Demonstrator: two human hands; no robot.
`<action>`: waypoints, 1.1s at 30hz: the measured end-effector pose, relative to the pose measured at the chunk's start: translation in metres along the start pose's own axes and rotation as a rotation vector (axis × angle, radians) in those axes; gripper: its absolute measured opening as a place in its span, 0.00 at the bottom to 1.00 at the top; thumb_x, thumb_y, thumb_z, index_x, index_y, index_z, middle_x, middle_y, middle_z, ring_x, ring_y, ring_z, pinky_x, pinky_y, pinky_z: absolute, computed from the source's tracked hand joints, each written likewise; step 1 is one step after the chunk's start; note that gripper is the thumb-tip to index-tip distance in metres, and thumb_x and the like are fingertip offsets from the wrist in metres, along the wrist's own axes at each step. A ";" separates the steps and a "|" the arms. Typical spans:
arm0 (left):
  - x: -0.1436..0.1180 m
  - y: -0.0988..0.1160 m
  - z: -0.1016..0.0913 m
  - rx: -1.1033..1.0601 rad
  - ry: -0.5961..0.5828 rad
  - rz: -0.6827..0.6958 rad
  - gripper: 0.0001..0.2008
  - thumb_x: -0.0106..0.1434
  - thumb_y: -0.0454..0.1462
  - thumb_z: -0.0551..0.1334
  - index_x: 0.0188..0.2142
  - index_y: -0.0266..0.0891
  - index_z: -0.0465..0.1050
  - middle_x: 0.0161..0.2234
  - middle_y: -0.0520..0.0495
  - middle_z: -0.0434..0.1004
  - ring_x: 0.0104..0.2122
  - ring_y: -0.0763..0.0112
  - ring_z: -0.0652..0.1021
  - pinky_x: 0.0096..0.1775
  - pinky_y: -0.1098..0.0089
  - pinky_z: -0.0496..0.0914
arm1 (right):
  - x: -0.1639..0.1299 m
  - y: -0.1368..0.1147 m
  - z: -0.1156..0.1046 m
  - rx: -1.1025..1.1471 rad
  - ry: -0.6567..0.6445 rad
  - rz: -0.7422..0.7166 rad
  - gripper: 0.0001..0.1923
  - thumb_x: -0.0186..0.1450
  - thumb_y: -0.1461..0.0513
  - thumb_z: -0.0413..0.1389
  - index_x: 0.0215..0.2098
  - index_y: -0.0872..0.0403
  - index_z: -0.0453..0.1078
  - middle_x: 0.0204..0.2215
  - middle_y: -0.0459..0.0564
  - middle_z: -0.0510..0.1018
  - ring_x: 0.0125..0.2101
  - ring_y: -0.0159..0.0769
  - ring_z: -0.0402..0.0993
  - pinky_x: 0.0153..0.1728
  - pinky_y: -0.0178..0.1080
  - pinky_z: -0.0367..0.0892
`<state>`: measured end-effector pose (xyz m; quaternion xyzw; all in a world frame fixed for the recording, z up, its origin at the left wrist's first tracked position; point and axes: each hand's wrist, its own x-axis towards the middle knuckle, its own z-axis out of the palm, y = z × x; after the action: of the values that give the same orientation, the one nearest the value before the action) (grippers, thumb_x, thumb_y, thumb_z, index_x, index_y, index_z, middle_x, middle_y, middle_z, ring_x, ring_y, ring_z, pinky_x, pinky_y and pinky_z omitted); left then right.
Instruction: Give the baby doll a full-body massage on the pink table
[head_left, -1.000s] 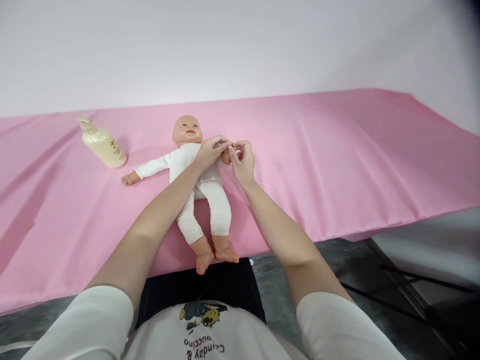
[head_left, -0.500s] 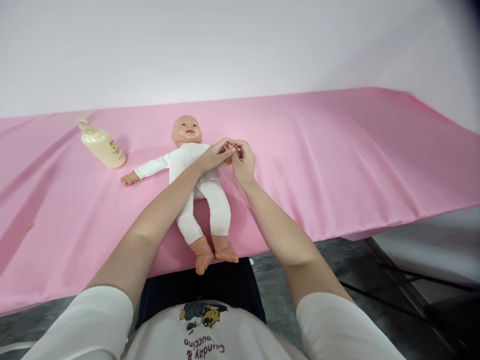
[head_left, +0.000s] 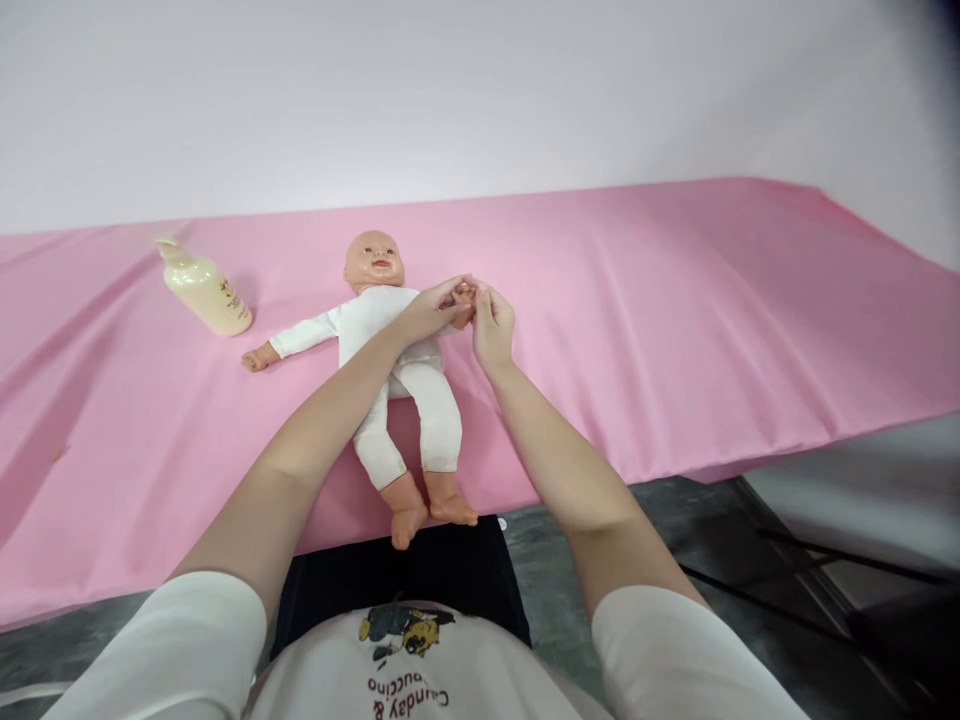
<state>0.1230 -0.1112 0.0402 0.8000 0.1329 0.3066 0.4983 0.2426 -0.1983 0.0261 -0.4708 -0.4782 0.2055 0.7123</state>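
A baby doll (head_left: 379, 320) in a white cloth suit lies on its back on the pink cloth, head away from me and feet at the near edge. My left hand (head_left: 433, 308) reaches across the doll's body, its fingers wrapped round the doll's hand (head_left: 462, 310) on the right side. From the other side, my right hand (head_left: 493, 325) pinches at the fingers of that same doll's hand. My fingertips partly cover the doll's fingers. The doll's other arm (head_left: 300, 335) stretches out to the left, untouched.
A cream-coloured pump bottle (head_left: 204, 290) stands left of the doll's head. The pink cloth (head_left: 675, 330) has folds and covers the table, with a pale wall (head_left: 480, 100) behind. Dark metal bars (head_left: 825, 550) show beneath the table at the right.
My right hand has shifted slightly right, away from my left hand, so more of the doll's hand shows between them. The doll's body and the bottle have not moved.
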 end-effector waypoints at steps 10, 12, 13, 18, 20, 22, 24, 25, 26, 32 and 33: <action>0.006 -0.006 -0.005 0.048 0.168 0.005 0.22 0.68 0.41 0.60 0.60 0.37 0.71 0.60 0.39 0.76 0.60 0.58 0.75 0.63 0.58 0.67 | 0.002 0.008 0.002 -0.078 -0.052 -0.051 0.30 0.67 0.40 0.54 0.58 0.48 0.73 0.55 0.53 0.78 0.53 0.42 0.76 0.54 0.47 0.74; 0.006 -0.006 -0.005 0.051 0.180 0.008 0.21 0.68 0.40 0.59 0.59 0.38 0.71 0.59 0.40 0.76 0.59 0.59 0.76 0.62 0.59 0.67 | 0.002 0.008 0.001 -0.115 -0.038 -0.073 0.27 0.68 0.41 0.54 0.56 0.48 0.74 0.51 0.52 0.79 0.47 0.39 0.77 0.50 0.45 0.75; 0.006 -0.006 -0.005 0.053 0.183 0.007 0.21 0.68 0.39 0.59 0.59 0.37 0.71 0.59 0.40 0.77 0.59 0.59 0.76 0.62 0.60 0.67 | 0.002 0.007 0.001 -0.136 -0.017 -0.074 0.25 0.68 0.42 0.55 0.54 0.48 0.74 0.47 0.51 0.80 0.42 0.37 0.77 0.47 0.43 0.75; 0.005 -0.001 -0.004 0.105 0.233 -0.042 0.16 0.67 0.38 0.60 0.53 0.36 0.74 0.53 0.40 0.80 0.53 0.61 0.79 0.58 0.62 0.70 | 0.003 0.009 0.000 -0.177 0.093 -0.076 0.17 0.66 0.47 0.60 0.44 0.49 0.73 0.34 0.44 0.76 0.26 0.28 0.67 0.34 0.36 0.71; 0.004 0.001 -0.003 0.117 0.253 -0.054 0.14 0.68 0.39 0.59 0.50 0.36 0.75 0.50 0.41 0.81 0.50 0.63 0.80 0.55 0.64 0.71 | 0.003 0.007 0.000 -0.181 0.085 -0.085 0.15 0.67 0.48 0.60 0.44 0.49 0.73 0.36 0.45 0.76 0.26 0.27 0.66 0.33 0.34 0.70; 0.004 0.001 -0.003 0.132 0.256 -0.057 0.12 0.69 0.40 0.58 0.47 0.36 0.76 0.46 0.43 0.82 0.47 0.65 0.80 0.51 0.66 0.72 | 0.002 0.003 0.001 -0.187 0.056 -0.094 0.15 0.68 0.49 0.58 0.46 0.48 0.73 0.41 0.47 0.77 0.27 0.27 0.67 0.33 0.35 0.70; 0.004 0.001 -0.002 0.158 0.257 -0.061 0.13 0.71 0.41 0.56 0.43 0.36 0.76 0.41 0.44 0.82 0.42 0.66 0.80 0.47 0.67 0.72 | 0.000 -0.001 0.001 -0.201 0.012 -0.113 0.16 0.69 0.49 0.56 0.50 0.47 0.73 0.47 0.49 0.77 0.29 0.28 0.70 0.36 0.37 0.72; 0.004 0.001 -0.002 0.172 0.259 -0.063 0.14 0.71 0.42 0.55 0.41 0.36 0.76 0.39 0.45 0.81 0.41 0.67 0.80 0.46 0.67 0.72 | -0.001 -0.003 0.001 -0.212 -0.010 -0.125 0.17 0.70 0.49 0.56 0.52 0.47 0.73 0.50 0.50 0.77 0.30 0.29 0.71 0.37 0.38 0.73; 0.004 0.002 -0.002 0.185 0.263 -0.066 0.14 0.72 0.42 0.54 0.40 0.36 0.76 0.38 0.45 0.81 0.39 0.67 0.79 0.45 0.68 0.71 | -0.001 -0.005 0.001 -0.225 -0.030 -0.135 0.18 0.70 0.49 0.55 0.54 0.47 0.72 0.51 0.51 0.76 0.32 0.30 0.72 0.38 0.38 0.73; 0.003 0.005 -0.003 0.259 0.278 -0.090 0.14 0.72 0.41 0.54 0.42 0.36 0.77 0.39 0.45 0.82 0.41 0.66 0.79 0.46 0.67 0.72 | -0.001 -0.002 0.002 -0.289 -0.079 -0.093 0.23 0.69 0.49 0.57 0.59 0.47 0.69 0.55 0.54 0.74 0.34 0.33 0.74 0.38 0.41 0.76; 0.003 0.005 -0.003 0.265 0.279 -0.082 0.14 0.72 0.41 0.54 0.44 0.36 0.77 0.42 0.44 0.82 0.43 0.65 0.80 0.49 0.67 0.72 | -0.001 0.000 0.002 -0.295 -0.080 -0.091 0.24 0.68 0.49 0.57 0.60 0.46 0.69 0.55 0.54 0.74 0.34 0.32 0.74 0.38 0.41 0.76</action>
<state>0.1233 -0.1095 0.0467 0.8022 0.2722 0.3737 0.3777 0.2401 -0.1980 0.0260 -0.5399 -0.5519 0.1191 0.6243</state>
